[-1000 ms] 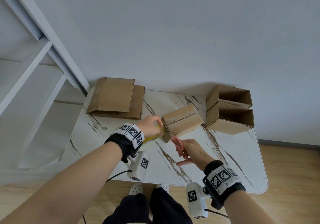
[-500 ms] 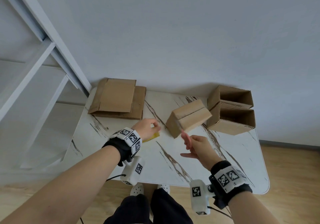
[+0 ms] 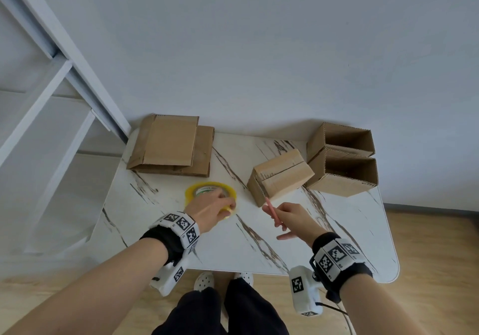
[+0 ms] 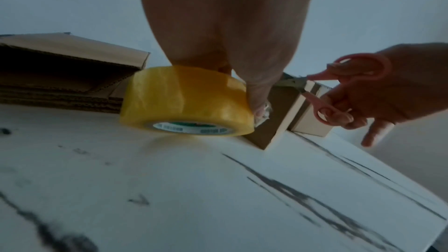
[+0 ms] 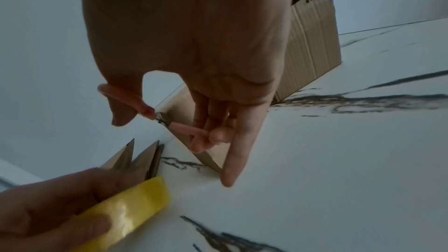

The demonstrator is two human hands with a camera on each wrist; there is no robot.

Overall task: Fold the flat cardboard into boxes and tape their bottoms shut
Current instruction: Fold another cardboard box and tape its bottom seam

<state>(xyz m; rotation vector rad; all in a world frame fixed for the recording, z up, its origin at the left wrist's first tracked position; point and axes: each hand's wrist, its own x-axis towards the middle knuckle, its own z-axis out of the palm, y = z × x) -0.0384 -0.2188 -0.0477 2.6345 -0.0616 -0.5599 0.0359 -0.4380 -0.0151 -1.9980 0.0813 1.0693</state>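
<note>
A folded cardboard box lies on the marble table, taped seam up, right of centre. My left hand grips the yellow tape roll, which sits flat on the table left of the box. A loose tape end sticks up by my fingertips. My right hand holds pink scissors just in front of the box, little finger stretched out. The blades are nearly closed.
A stack of flat cardboard lies at the table's back left. Two finished open boxes sit stacked at the back right, touching the taped box. A white shelf frame stands to the left. The wall runs behind.
The tape roll has come away from the box and now lies flat on the table to its left. The box has slid back right against the stacked boxes. My right hand drew back with the scissors.
</note>
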